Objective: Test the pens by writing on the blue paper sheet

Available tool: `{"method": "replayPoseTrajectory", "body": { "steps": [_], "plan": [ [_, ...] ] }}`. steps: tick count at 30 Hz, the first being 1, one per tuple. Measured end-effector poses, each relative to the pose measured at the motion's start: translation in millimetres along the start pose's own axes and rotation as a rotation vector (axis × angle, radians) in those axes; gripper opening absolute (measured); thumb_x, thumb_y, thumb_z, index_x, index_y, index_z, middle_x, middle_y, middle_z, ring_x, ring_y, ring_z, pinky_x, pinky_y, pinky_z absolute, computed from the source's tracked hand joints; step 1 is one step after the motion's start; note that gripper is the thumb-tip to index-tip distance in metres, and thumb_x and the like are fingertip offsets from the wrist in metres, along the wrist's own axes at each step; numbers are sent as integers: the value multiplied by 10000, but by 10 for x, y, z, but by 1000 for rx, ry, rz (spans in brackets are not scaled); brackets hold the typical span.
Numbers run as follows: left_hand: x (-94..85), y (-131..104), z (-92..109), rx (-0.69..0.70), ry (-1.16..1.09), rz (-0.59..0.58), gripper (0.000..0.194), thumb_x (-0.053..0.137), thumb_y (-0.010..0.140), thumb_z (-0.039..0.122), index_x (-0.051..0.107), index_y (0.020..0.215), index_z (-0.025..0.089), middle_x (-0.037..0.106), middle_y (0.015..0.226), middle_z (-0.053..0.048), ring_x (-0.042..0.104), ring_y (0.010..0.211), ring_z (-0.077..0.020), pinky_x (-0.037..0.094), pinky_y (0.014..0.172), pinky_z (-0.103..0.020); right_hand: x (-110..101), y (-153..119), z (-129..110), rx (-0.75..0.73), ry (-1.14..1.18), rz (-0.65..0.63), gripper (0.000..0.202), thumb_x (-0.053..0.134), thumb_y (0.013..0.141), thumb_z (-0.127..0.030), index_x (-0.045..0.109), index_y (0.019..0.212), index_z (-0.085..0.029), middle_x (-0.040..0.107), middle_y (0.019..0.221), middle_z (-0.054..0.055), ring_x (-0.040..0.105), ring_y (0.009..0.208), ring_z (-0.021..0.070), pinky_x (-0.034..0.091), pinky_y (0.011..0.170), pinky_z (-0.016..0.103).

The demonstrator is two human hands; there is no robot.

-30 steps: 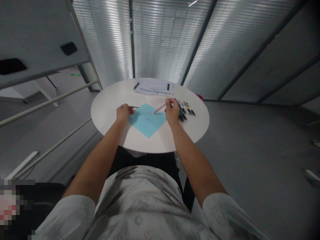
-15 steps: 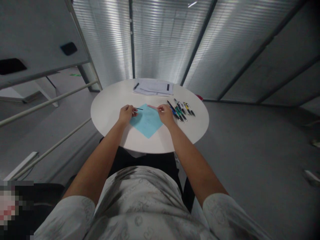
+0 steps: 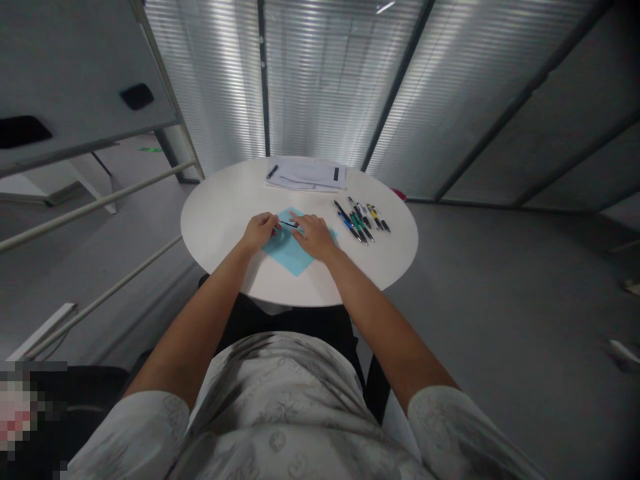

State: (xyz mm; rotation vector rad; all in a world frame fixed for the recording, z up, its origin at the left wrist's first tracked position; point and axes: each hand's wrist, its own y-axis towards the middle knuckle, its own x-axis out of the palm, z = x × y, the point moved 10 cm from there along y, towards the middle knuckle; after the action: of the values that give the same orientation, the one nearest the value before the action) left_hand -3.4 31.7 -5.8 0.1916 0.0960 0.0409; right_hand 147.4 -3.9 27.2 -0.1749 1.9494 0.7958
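Over a light blue square sheet (image 3: 295, 261) on the round white table, my left hand (image 3: 260, 231) is closed, its fingertips pinching a thin dark stick (image 3: 289, 224) that looks like a pen refill. The stick points right, its far end between the thumb and fingers of my right hand (image 3: 316, 235). That hand is open, fingers stretched out and thumb apart, above the sheet's right half. A small pinkish bit shows by its fingertips; I cannot tell whether it is a fingertip or the pink strip seen earlier.
Several pens (image 3: 357, 223) lie to the right of the sheet. At the table's far side rests a stack of white papers (image 3: 307, 175) with a black pen (image 3: 273, 172) on it. A white-framed board (image 3: 85, 67) stands at the left, and blinds (image 3: 320, 87) hang behind.
My right hand has moved left to the dark stick, and its pinch on a pink strip has spread out. My left hand has shifted slightly right with the stick.
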Motion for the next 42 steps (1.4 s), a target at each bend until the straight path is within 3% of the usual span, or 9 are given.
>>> {"method": "replayPoseTrajectory", "body": {
  "steps": [4, 8, 14, 18, 24, 30, 33, 36, 42],
  "plan": [
    [59, -30, 60, 45, 95, -60, 268, 637, 845, 234, 659, 590, 156, 626, 580, -20, 510, 539, -116, 379, 554, -217, 125, 26, -122, -33, -20, -65, 319, 386, 1014, -279, 667, 1155, -224, 681, 1247, 99, 589, 1158, 274, 384, 979, 457],
    [85, -7, 35, 70, 101, -85, 278, 598, 862, 217, 675, 602, 161, 637, 598, -23, 515, 549, -121, 389, 574, -225, 141, 29, -145, -12, 17, -78, 286, 413, 1008, -245, 669, 1135, -235, 699, 1217, 90, 578, 1227, 265, 427, 971, 443],
    [-79, 51, -73, 37, 52, 67, 273, 600, 842, 262, 648, 591, 167, 597, 553, -22, 502, 536, -134, 366, 545, -235, 132, -5, -143, -16, 126, -64, 391, 418, 986, -191, 590, 1319, -302, 637, 1344, 41, 580, 1250, 215, 449, 1048, 424],
    [-161, 44, -33, 64, 63, 141, 279, 553, 853, 259, 629, 598, 174, 593, 580, -24, 498, 559, -143, 370, 571, -246, 142, -5, -130, -44, 165, -52, 430, 392, 983, -180, 589, 1337, -325, 632, 1349, 9, 542, 1302, 205, 433, 1087, 436],
    [-218, -53, 165, 177, 326, 239, 165, 659, 761, 209, 608, 604, 200, 512, 597, -9, 481, 686, -189, 340, 672, -271, 116, -3, 20, 37, 190, -14, 424, 404, 974, -205, 576, 1349, -303, 579, 1418, 12, 612, 1198, 202, 466, 1042, 389],
    [-72, -66, 145, 178, 499, 163, 120, 700, 696, 173, 608, 630, 209, 569, 731, -88, 513, 1013, -325, 365, 890, -387, 89, -18, 114, 141, 206, 2, 408, 474, 971, -305, 542, 1371, -258, 718, 1125, 66, 679, 984, 240, 495, 901, 371],
    [-48, -62, 122, 176, 643, 155, 88, 686, 713, 212, 629, 647, 199, 612, 834, -150, 468, 1107, -392, 322, 975, -498, 95, -24, 126, 163, 193, -6, 358, 495, 970, -308, 579, 1315, -267, 717, 1147, 62, 687, 943, 245, 497, 866, 363],
    [-32, -63, 99, 156, 777, 128, 64, 647, 745, 238, 696, 747, 196, 642, 974, -182, 460, 1127, -410, 297, 992, -561, 104, -25, 102, 148, 124, -28, 303, 467, 985, -307, 612, 1251, -302, 639, 1342, 23, 682, 1012, 233, 510, 885, 362],
    [115, -99, 131, 199, 936, -20, 392, 572, 802, 248, 671, 1181, 253, 639, 1183, -124, 488, 1163, -339, 357, 978, -505, 125, -38, 51, 124, -13, -92, 363, 368, 1017, -277, 584, 1306, -313, 546, 1457, -15, 593, 1227, 209, 511, 977, 373]
  ]
}}
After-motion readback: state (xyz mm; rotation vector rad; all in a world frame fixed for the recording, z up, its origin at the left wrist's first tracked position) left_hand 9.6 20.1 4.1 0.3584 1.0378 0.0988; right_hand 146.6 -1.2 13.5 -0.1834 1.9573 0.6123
